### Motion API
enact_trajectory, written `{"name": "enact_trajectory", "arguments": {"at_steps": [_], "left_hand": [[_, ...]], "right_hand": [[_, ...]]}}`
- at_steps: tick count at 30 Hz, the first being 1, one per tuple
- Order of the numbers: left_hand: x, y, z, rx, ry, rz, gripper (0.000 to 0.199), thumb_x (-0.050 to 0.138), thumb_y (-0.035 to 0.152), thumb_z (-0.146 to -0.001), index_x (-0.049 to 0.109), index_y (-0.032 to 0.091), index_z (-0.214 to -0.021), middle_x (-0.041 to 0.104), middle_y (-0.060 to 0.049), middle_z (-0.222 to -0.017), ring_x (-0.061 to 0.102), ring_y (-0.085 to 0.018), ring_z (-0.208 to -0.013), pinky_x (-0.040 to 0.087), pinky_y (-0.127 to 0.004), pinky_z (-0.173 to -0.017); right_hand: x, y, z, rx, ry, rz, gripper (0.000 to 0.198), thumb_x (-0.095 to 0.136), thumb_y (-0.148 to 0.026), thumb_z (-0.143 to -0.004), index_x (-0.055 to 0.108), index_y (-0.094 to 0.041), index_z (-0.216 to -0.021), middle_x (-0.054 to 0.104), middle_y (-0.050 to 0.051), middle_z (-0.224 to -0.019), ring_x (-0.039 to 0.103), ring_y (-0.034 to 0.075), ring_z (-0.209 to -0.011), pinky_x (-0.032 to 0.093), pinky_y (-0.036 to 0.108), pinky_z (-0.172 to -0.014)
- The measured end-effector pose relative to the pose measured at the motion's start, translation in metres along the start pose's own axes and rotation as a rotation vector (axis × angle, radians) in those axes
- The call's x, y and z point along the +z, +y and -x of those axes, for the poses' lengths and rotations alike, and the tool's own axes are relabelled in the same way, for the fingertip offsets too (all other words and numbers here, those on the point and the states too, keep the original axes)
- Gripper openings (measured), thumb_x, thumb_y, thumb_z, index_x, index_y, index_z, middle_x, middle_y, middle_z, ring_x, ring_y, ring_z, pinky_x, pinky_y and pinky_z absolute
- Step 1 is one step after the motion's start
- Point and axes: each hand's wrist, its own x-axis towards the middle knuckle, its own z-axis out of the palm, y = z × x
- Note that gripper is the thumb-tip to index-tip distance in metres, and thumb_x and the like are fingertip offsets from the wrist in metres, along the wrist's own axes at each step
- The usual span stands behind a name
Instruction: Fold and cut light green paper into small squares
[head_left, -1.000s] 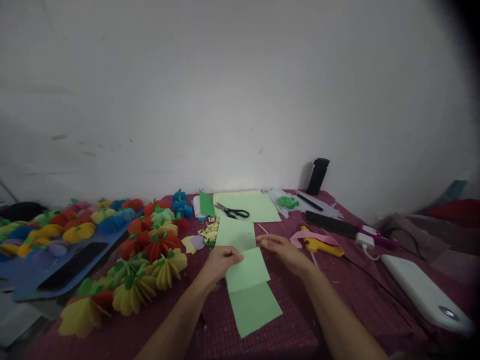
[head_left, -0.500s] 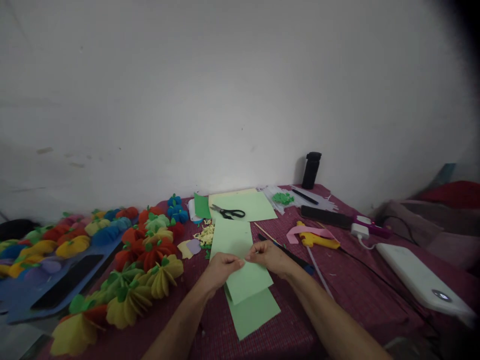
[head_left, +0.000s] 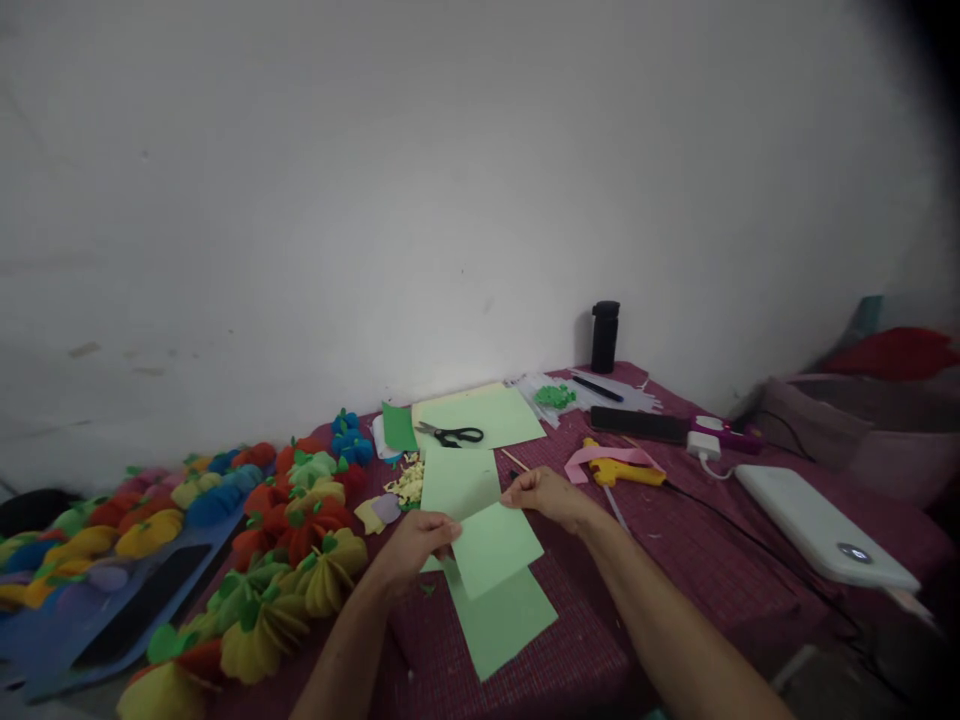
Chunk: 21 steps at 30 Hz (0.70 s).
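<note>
1. Sheet (head_left: 497,552), head view: pale green, held at a slant over the middle of the counter (head_left: 574,640), partly covering the lower sheet (head_left: 504,632).
2. Left hand (head_left: 412,546): fingers clamped on the left edge of the sheet near its upper corner.
3. Right hand (head_left: 551,494): thumb and forefinger clamped on the upper edge of the sheet.
4. Rear sheet (head_left: 460,480): pale green, lying beyond the hands.
5. Large sheet (head_left: 504,412): lying farther back, near the wall (head_left: 480,200). The scissors (head_left: 459,436) rest partly on it.
6. Yellow shreds (head_left: 409,482): heaped just left of the rear sheet.
7. Ornaments (head_left: 304,535): many-coloured, massed to the left of the left hand.
8. Glue gun (head_left: 626,473): yellow, right of the right hand. The pink strip (head_left: 615,457) lies across it.
9. Power bank (head_left: 821,525): white, at the far right.
10. Bottle (head_left: 604,342): black, upright near the wall.
</note>
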Motion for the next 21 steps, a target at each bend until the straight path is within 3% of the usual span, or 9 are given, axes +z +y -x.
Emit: {"name": "enact_trajectory", "arguments": {"at_steps": [8,12,16,21], "left_hand": [[-0.011,0.015,0.011,-0.012,0.017,-0.116,0.033,0.054,0.044,-0.069,0.059,0.013,-0.056,0.052,0.001,-0.048,0.043,-0.01,-0.047,0.032,-0.021,-0.049],[-0.017,0.024,0.017,0.019,0.073,-0.124,0.032,0.053,0.041,-0.071,0.06,0.013,-0.055,0.052,0.001,-0.047,0.042,-0.009,-0.046,0.031,-0.02,-0.048],[-0.013,0.03,0.014,-0.027,0.12,-0.059,0.029,0.059,0.04,-0.066,0.061,0.013,-0.055,0.053,0.001,-0.046,0.043,-0.009,-0.045,0.032,-0.02,-0.047],[0.005,0.02,0.004,-0.119,0.184,0.053,0.036,0.058,0.049,-0.064,0.059,0.013,-0.064,0.056,0.0,-0.051,0.05,-0.01,-0.046,0.038,-0.021,-0.047]], "right_hand": [[-0.005,0.0,0.001,-0.04,-0.017,-0.094,0.03,0.064,-0.042,-0.063,0.061,-0.012,-0.056,0.053,-0.002,-0.049,0.043,0.007,-0.047,0.03,0.02,-0.047],[-0.001,-0.007,0.007,-0.046,-0.12,-0.219,0.035,0.058,-0.047,-0.069,0.063,-0.012,-0.066,0.059,0.0,-0.059,0.048,0.009,-0.053,0.035,0.021,-0.052],[0.007,-0.011,0.011,-0.028,-0.226,-0.265,0.033,0.068,-0.041,-0.061,0.065,-0.011,-0.074,0.064,0.003,-0.068,0.053,0.011,-0.059,0.039,0.023,-0.06],[0.007,-0.006,0.007,0.012,-0.122,-0.327,0.037,0.071,-0.041,-0.055,0.064,-0.009,-0.073,0.066,0.005,-0.068,0.055,0.012,-0.056,0.041,0.025,-0.058]]}}
